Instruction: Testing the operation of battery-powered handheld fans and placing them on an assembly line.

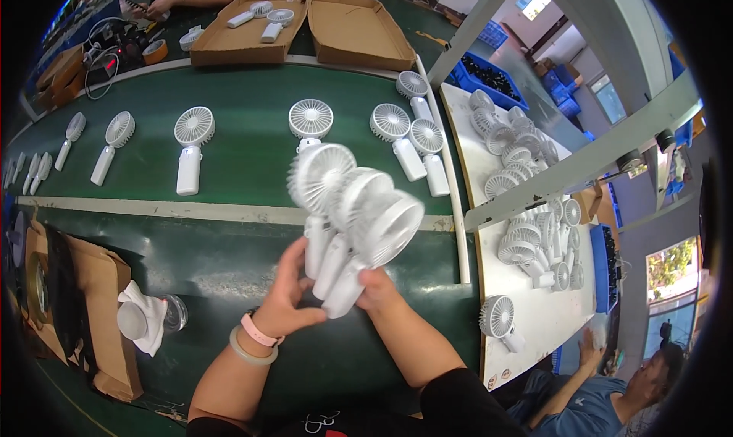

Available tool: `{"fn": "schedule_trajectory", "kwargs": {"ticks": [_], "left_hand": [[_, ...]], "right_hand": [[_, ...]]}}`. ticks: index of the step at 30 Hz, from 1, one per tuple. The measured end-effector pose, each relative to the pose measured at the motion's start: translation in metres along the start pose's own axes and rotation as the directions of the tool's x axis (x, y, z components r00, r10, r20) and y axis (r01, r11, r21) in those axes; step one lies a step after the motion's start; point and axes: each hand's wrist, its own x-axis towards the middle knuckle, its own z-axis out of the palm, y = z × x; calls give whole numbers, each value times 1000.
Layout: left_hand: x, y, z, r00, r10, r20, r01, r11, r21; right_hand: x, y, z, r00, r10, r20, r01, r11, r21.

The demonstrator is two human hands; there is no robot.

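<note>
While hands (284,296) hold fans (357,212), bare tabletop (221,261) meets pale edging (191,211).

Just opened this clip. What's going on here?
A person is holding a bunch of what look like three white handheld fans over a green work surface, left hand and right hand on either side of the handles. Their heads are partly blurred. Beyond, more fans lie spaced along a green strip, and many others crowd the white table at right. A co-worker is at lower right.
</note>
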Motion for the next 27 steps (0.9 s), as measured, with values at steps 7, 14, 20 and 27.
{"fn": "schedule_trajectory", "kwargs": {"ticks": [7,14,20,27], "left_hand": [[-2,-1,-13,949,-183,-259,162,982,-101],[-3,2,-6,944,-307,-122,315,947,55],[-1,6,-3,908,-412,-74,413,911,-13],[-1,11,-9,845,-531,-61,514,839,-177]], "right_hand": [[12,-4,8,999,2,-38,8,965,263],[10,-3,5,1000,-23,-7,24,953,303],[12,-3,4,999,-13,42,3,974,228],[12,4,14,1000,2,-10,-1,987,161]]}}
